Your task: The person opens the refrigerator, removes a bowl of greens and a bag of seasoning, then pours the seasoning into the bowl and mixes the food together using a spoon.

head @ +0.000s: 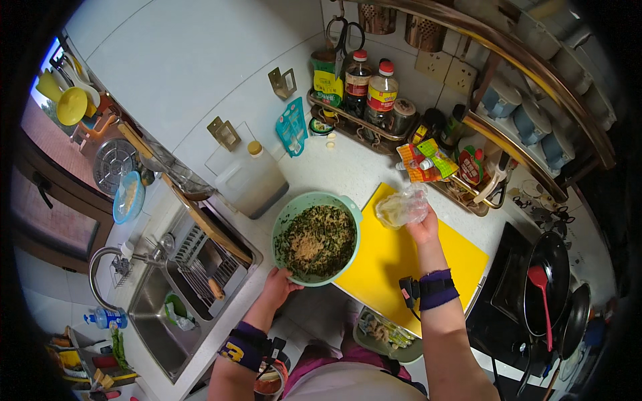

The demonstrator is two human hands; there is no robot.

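My left hand [282, 286] grips the near rim of a mint-green plastic bowl [357, 214] at the counter's edge. Chopped dark greens mixed with pale bits fill the bowl, and a light brown heap [305, 248] lies on top of the mixture. Held in my right hand [424, 225] is a crumpled clear plastic bag [398, 206], above a yellow cutting board [373, 250] to the right of the bowl. Whether the bag holds anything cannot be told.
Behind the bowl stands a plastic jug [251, 183]. A sink [160, 321] lies left, a stove with a black pan [539, 301] and red spatula [540, 290] right. Sauce bottles [382, 95] fill a rack at the back. A green bin [383, 343] sits below the board.
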